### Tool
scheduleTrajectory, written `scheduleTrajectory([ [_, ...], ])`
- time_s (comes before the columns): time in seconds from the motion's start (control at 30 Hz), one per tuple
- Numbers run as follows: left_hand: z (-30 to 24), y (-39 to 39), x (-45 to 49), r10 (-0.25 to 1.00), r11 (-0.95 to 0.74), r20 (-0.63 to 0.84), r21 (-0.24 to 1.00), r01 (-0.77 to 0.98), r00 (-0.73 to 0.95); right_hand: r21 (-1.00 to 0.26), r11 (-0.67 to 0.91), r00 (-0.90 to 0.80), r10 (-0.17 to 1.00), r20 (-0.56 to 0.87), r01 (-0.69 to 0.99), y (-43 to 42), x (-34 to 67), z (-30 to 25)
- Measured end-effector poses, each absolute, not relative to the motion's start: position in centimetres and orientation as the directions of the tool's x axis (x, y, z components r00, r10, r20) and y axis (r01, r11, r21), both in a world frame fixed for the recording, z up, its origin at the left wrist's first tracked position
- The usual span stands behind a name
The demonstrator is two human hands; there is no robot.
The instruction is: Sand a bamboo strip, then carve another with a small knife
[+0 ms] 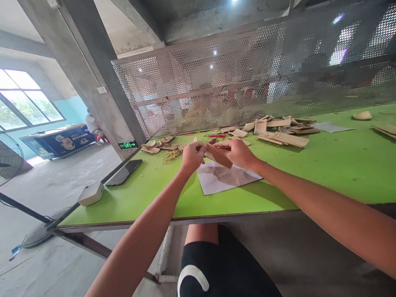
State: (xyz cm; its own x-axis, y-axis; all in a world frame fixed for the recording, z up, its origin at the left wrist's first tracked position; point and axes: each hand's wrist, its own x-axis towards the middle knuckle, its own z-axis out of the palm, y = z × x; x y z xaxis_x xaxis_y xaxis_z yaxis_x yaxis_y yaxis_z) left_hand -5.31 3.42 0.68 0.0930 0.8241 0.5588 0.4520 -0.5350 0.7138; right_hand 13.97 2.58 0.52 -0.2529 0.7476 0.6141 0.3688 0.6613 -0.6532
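Between both hands' fingers (pixel 198 148), a brown husk strip (pixel 218 156) (right end free)

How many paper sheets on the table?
2: one paper sheet below the left hand and right hand, one right of the cut brown strips. More may hide underneath.

Dry, fibrous bamboo sheath (pixel 218 155) — matt — on smooth green laminate tabletop (pixel 337 173)

Green exit sign (pixel 128 144), lettering unreadable
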Motion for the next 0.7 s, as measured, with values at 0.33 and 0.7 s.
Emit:
scheduleTrajectory([
  [0.33, 0.2, 4.6, -6.3, 0.934, -0.269, 0.305, 0.942, 0.199, -0.184, -0.984, 0.177, -0.316, 0.934, 0.168, 0.001, 4.3, 14.5, -0.7],
  [0.7, -0.2, 5.4, -6.8, 0.932, -0.287, 0.296, 0.955, 0.070, -0.209, -0.951, -0.250, -0.448, 0.882, -0.146, -0.184, 2.2, 14.1, 0.6],
])
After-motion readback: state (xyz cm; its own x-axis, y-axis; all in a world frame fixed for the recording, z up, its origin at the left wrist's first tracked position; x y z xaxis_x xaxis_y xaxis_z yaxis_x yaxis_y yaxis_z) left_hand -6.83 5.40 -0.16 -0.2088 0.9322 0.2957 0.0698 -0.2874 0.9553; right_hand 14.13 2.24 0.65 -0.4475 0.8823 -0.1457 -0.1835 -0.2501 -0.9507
